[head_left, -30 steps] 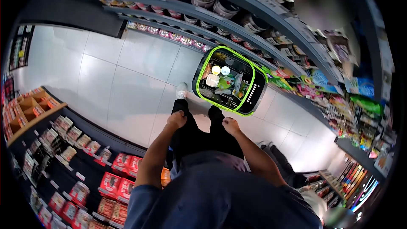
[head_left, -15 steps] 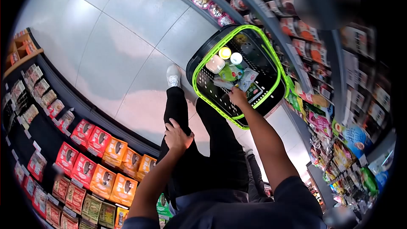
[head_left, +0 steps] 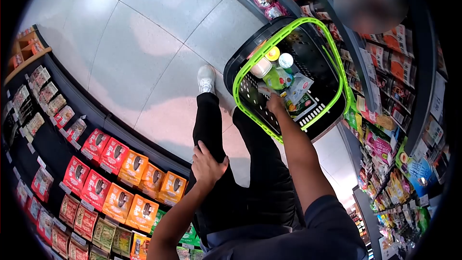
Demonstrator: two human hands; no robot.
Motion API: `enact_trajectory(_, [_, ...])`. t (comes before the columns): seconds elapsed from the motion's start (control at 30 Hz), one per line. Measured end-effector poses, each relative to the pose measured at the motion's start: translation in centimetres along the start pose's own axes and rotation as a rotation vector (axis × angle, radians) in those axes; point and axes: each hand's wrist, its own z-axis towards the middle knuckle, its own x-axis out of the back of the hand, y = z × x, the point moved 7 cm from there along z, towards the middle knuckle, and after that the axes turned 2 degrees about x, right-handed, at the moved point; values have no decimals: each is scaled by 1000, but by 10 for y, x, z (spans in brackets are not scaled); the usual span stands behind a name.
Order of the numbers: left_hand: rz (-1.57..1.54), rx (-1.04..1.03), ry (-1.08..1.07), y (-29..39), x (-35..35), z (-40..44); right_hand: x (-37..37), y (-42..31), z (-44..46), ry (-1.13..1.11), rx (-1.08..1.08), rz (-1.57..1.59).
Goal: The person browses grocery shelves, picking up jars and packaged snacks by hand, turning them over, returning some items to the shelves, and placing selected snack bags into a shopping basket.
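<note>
A black shopping basket with a lime-green rim and handle (head_left: 239,78) stands on the floor against the right shelf. My right hand (head_left: 276,104) reaches inside it, fingers closed at the edge of a clear and green package (head_left: 278,79); what exactly they grip is too small to tell. Near it in the basket are a grey-white packet (head_left: 300,86), a yellow-topped container (head_left: 273,53), a white-lidded container (head_left: 286,60) and a pale square box (head_left: 261,68). My left hand (head_left: 208,164) rests on my left knee, fingers spread, holding nothing.
Shelves with red and orange packages (head_left: 116,201) line the lower left. On the right, shelving (head_left: 358,55) holds packaged food and hanging snack bags (head_left: 380,147). Pale floor tiles (head_left: 139,43) run between them, with my white shoe (head_left: 206,79) beside the basket.
My right hand has moved from my knee down into the basket. My left hand has opened out on my knee. The view has come lower and closer to the basket.
</note>
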Motion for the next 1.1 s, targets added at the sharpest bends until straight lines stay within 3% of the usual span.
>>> enact_trajectory(0.13, [10,3,-5,8,7,-3,36,-3,-30,142,-15,-176])
enact_trajectory(0.17, [7,-10,8,11,8,-4,52,-2,-46,283,42,-31])
enact_trajectory(0.27, [10,-22,45,13,14,-10,81,3,-72,309,59,-147])
enact_trajectory(0.33, [39,-29,58,16,23,-14,117,-5,-114,372,91,-78])
enact_trajectory(0.4, [65,-47,64,17,28,-18,147,-17,-143,413,272,52])
enact_trajectory(0.47, [93,-58,68,11,25,-20,176,-25,-181,349,289,230])
enact_trajectory(0.53, [344,-260,131,22,32,-30,207,-40,-231,334,363,381])
enact_trajectory(0.57, [304,-265,25,25,40,-35,224,-50,-261,332,401,403])
enact_trajectory(0.6, [305,-272,53,29,53,-45,234,-56,-284,320,451,375])
enact_trajectory(0.7, [-35,-638,355,57,101,-87,265,-78,-362,394,563,266])
enact_trajectory(0.73, [-211,-678,296,67,121,-102,272,-89,-391,454,675,150])
enact_trajectory(0.83, [-274,-745,409,90,186,-164,296,-113,-469,510,859,64])
enact_trajectory(0.9, [-378,-1103,509,108,226,-219,317,-125,-519,470,932,128])
enact_trajectory(0.93, [-371,-1105,517,106,232,-234,330,-128,-543,477,938,132])
enact_trajectory(1.0, [-450,-1053,-3,109,217,-244,360,-131,-586,554,980,262])
enact_trajectory(1.03, [-634,-1052,-187,106,216,-254,369,-129,-599,577,981,218])
enact_trajectory(1.1, [-737,-1100,-229,105,228,-290,391,-129,-628,695,975,293])
